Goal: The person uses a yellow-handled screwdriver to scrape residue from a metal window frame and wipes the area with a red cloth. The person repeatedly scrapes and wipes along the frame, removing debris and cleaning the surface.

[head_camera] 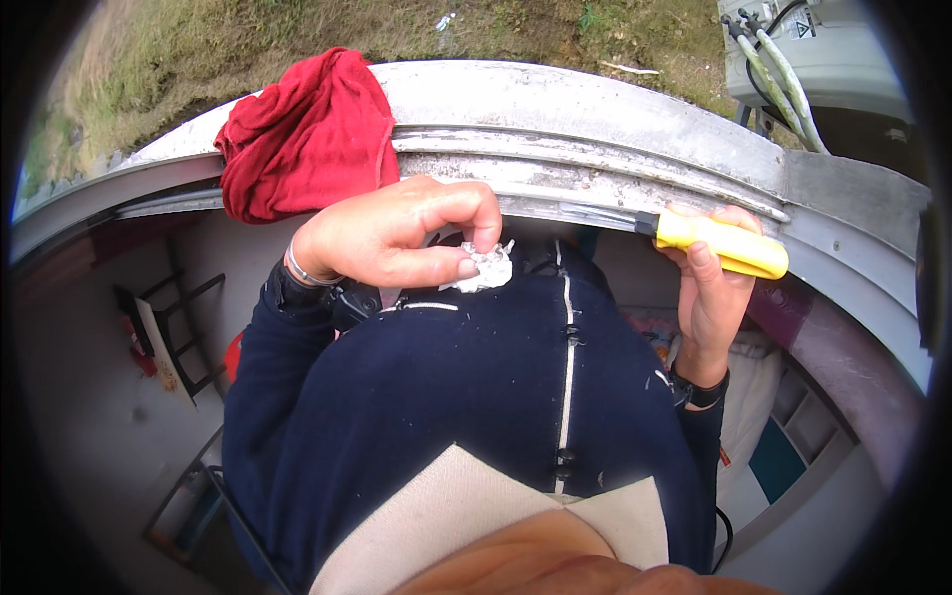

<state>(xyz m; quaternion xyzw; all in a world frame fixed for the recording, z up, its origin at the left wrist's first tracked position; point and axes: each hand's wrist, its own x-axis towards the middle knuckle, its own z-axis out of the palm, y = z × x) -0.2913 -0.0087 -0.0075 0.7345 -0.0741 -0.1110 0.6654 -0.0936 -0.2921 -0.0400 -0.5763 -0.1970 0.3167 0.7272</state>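
Note:
My left hand [416, 234] pinches a crumpled white piece of paper or tissue [487, 269] between thumb and fingers, in front of my dark blue top. On the right, my right hand [706, 260] grips the yellow handle of a screwdriver [721, 242]; its metal shaft points left, over the inner edge of the window track. A bunched red cloth [309, 141] hangs over the sill, left of centre and just beyond my left hand. The white window sill and its track rails [580, 152] look stained and worn, with flaking spots.
Outside lies grassy ground [513, 30] far below. A pale outdoor unit [825, 67] with two wrapped pipes stands at the upper right. Inside are a black-framed rack [186, 320] at left, and a bed with white bedding [751, 379] beside shelving at right.

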